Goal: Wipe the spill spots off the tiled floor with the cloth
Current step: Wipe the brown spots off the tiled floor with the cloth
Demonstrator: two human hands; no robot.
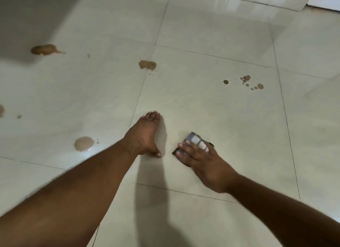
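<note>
Covering most of the cloth [195, 141], right hand [202, 160] presses down.

A single head-worn, wide-angle camera looks forward and steeply down at the tiled floor [211, 103], close above it. Both forearms reach in from the bottom corners, the left hand [145, 136] and right hand [204, 160] near the frame's centre. Floor fills almost everything; tile lines bend toward the edges.
</note>
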